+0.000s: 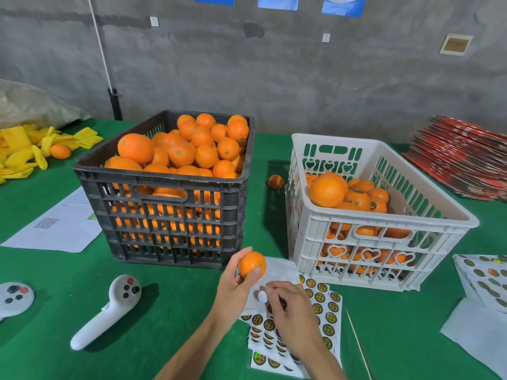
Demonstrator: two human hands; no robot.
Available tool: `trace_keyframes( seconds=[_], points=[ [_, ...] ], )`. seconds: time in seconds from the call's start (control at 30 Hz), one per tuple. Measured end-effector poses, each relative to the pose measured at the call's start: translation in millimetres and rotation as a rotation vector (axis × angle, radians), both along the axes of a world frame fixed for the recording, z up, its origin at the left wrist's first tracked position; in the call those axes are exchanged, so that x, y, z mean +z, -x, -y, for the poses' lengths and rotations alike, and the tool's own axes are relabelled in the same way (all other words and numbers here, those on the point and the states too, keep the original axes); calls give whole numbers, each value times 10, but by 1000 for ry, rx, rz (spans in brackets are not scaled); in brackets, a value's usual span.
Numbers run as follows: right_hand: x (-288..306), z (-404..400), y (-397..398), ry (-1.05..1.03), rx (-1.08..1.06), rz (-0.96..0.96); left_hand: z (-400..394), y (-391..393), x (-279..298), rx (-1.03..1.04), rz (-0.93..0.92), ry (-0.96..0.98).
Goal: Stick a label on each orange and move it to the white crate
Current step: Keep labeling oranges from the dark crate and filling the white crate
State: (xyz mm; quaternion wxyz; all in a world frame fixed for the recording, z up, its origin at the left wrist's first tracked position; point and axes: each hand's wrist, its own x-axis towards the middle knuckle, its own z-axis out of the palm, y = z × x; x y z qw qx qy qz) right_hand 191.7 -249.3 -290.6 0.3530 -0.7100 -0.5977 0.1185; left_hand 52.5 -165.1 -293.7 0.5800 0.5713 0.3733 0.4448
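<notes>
A green cloth table stands before a grey concrete wall. From the head camera, the left hand grips one small orange, smooth, bright and round, held above the table in front of the black crate, which is heaped with oranges. The right hand has its fingers curled down on a sheet of round green-and-gold labels; whether it pinches one I cannot tell. The white crate, on the right, is partly filled with labelled oranges. A white controller lies left of the hands.
</notes>
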Motion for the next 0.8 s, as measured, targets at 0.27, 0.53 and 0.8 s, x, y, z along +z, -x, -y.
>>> trace_keyframes(
  seconds=[0.27, 0.53, 0.8],
  points=[
    [291, -43, -57, -190, -249, -56, 1, -8, 70, 52, 40, -4],
    [598, -269, -93, -565, -294, 588, 207, -9, 370, -22, 232, 89],
    [520, -139, -28, -647, 25, 580, 354, -50, 558, -70, 444, 255]
  ],
)
